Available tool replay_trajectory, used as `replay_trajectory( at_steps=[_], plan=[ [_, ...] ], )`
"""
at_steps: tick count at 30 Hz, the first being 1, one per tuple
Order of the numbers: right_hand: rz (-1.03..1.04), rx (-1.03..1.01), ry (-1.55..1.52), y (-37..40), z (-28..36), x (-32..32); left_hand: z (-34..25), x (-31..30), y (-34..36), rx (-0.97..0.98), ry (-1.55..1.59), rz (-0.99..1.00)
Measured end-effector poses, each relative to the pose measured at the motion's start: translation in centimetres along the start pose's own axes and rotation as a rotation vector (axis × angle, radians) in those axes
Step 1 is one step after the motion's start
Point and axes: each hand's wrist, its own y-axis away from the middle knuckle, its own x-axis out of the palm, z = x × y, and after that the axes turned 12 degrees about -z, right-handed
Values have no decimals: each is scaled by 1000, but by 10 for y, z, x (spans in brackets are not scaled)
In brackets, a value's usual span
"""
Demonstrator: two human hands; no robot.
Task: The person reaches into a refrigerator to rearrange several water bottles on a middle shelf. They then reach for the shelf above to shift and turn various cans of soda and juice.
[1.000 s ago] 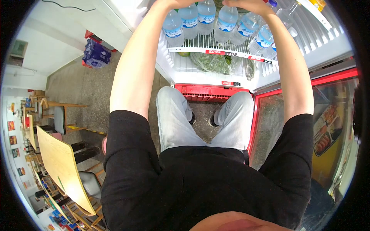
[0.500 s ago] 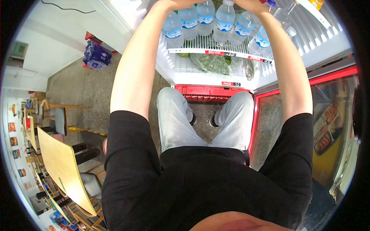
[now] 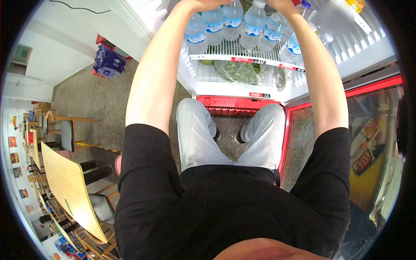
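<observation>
Cap of the middle water bottle now shows beside the right hand, whose fingers covered it a second ago; bottle probably released, standing near wire shelf's front edge. Left hand at left-end bottles. Both hands cropped; grip: cannot tell.

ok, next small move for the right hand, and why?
Probably settle the right hand onto the white-capped bottle beside it: they appear close together, and the bottle stands on the shelf. The frame edge crops the hand, so I can't confirm a grip.
</observation>
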Motion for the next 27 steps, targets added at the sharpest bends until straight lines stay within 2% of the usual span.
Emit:
replay_trajectory(
  at_steps=[5,8,11,14,18,19,20,22,23,25,26,27],
  plan=[
    [-11,-70,139,-4,-7,5,2,2,0,26,-8,-18],
    [-12,-108,148,4,8,2,6,6,-3,7,146,36],
    [5,-105,137,5,17,-1,6,6,-2,65,42,2],
    [-60,-191,50,-7,-5,7,-8,2,1,-70,63,27],
    [49,-31,-2,8,27,-32,4,6,-3,-38,26,-15],
    [32,-191,45,0,11,-27,-9,2,7,-37,-205,-104],
    [87,-234,206,-3,-10,-30,-7,3,6,-29,-214,-94],
    [198,-325,532,11,-1,-47,0,5,4,-20,-232,-84],
    [256,-194,646,8,-14,-43,1,3,5,-42,-216,-70],
    [221,-193,619,16,-16,-47,-5,2,5,-83,-176,-54],
    [204,-190,609,20,-20,-49,-3,3,3,-42,-188,-79],
    [272,-251,616,19,-13,-48,1,7,2,-1,-199,-101]
  ],
)
